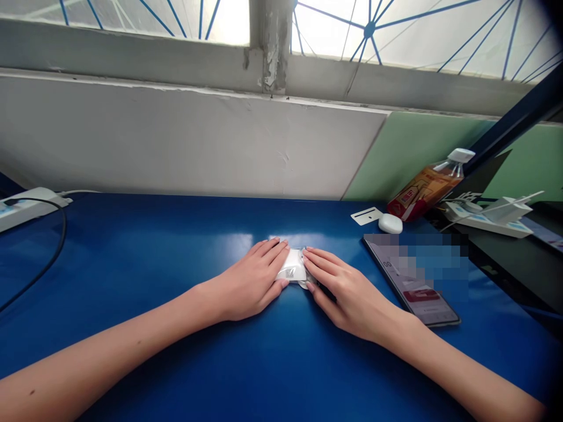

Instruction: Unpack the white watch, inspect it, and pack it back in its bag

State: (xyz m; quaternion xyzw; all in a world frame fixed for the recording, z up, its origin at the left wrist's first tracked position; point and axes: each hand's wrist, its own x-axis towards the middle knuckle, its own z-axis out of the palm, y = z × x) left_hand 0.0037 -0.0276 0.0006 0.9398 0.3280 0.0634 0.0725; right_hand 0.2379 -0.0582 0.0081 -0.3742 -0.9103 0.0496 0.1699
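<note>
A small white packet in clear plastic wrap [291, 271] lies on the blue table in front of me, with a small dark printed square on its face. My left hand [251, 278] grips its left end, the fingers along the far side and the thumb at the near edge. At the other end, my right hand [347, 287] pinches the clear wrap between fingers and thumb. Both ends of the packet are partly hidden under the fingers.
On the right lie a phone [413, 287], a white earbud case [390, 223] and a white card [366, 216]. A drink bottle [426, 184] leans behind them. Power strips stand at the right [488, 218] and left [26, 208]; a black cable [61, 234] curves down at left.
</note>
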